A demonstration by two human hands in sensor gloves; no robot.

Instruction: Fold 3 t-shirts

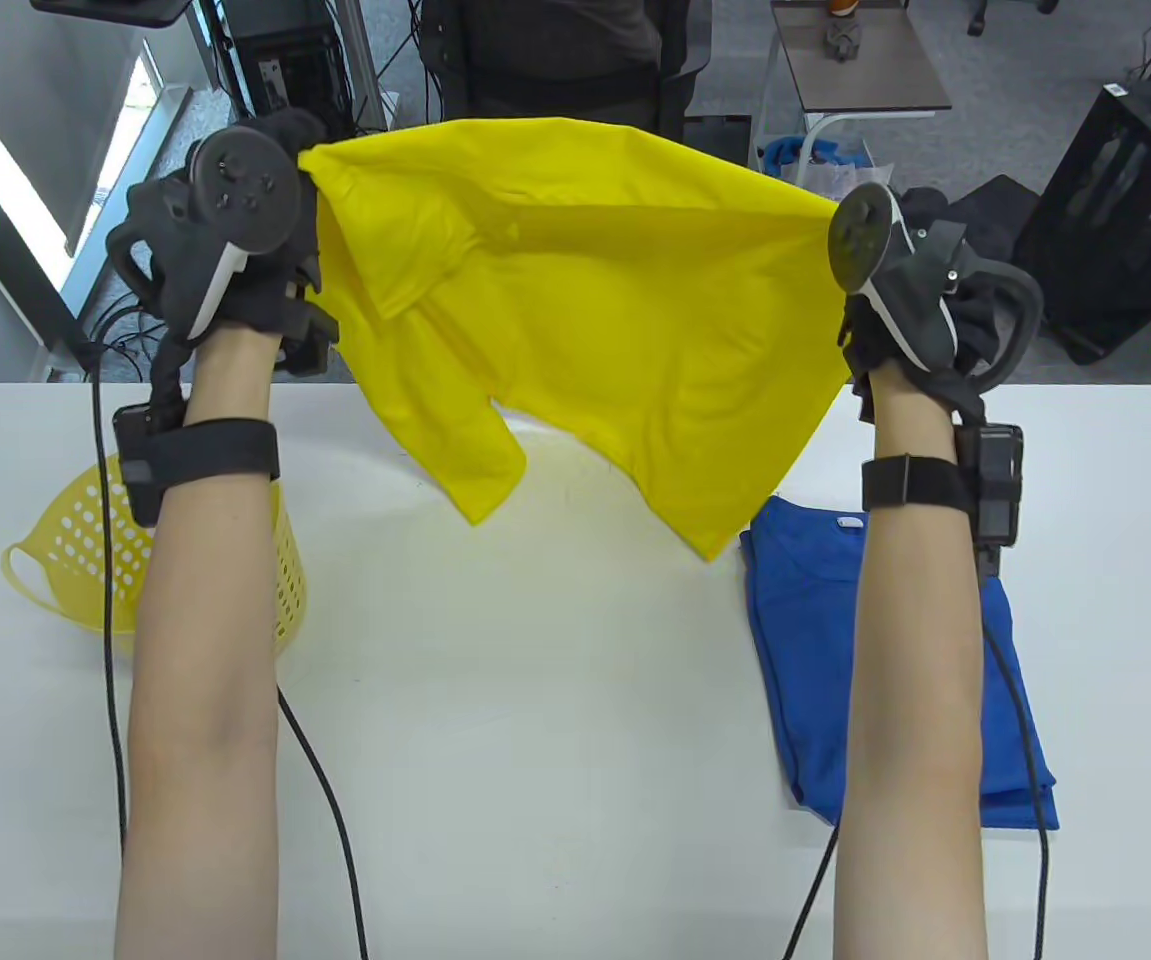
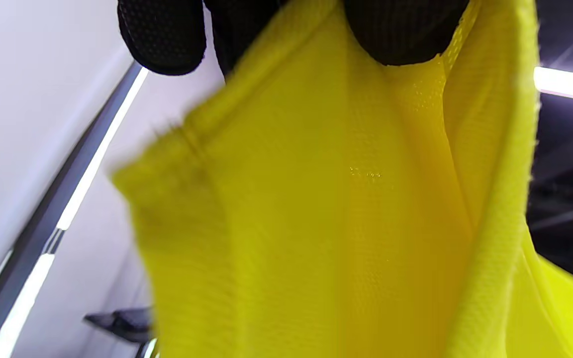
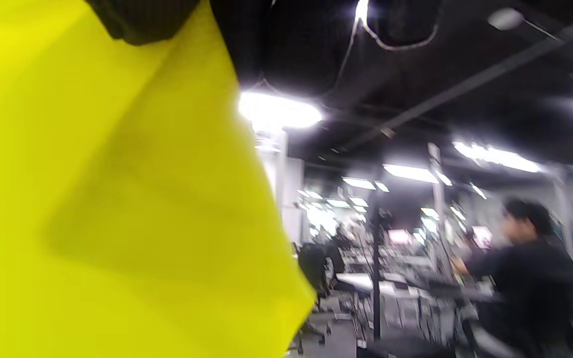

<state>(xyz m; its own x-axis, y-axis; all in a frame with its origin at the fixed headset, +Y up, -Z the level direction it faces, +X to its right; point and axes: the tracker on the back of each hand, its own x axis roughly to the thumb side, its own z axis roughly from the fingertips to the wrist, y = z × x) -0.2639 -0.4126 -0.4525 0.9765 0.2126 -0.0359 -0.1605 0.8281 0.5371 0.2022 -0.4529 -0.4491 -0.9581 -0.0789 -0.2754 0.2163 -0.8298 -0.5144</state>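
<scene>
Raised above the white table [image 1: 555,700], the left hand [image 1: 225,230] pinches one corner of the yellow t-shirt [image 1: 595,330], stretched in the air across to the raised right hand [image 1: 910,285] pinching its other corner.

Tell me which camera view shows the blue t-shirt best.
The table view shows it best: the blue t-shirt lies folded on the white table, partly under the right forearm. The left and right wrist views do not show it; they are mostly filled by the yellow t-shirt that both hands hold up.
</scene>
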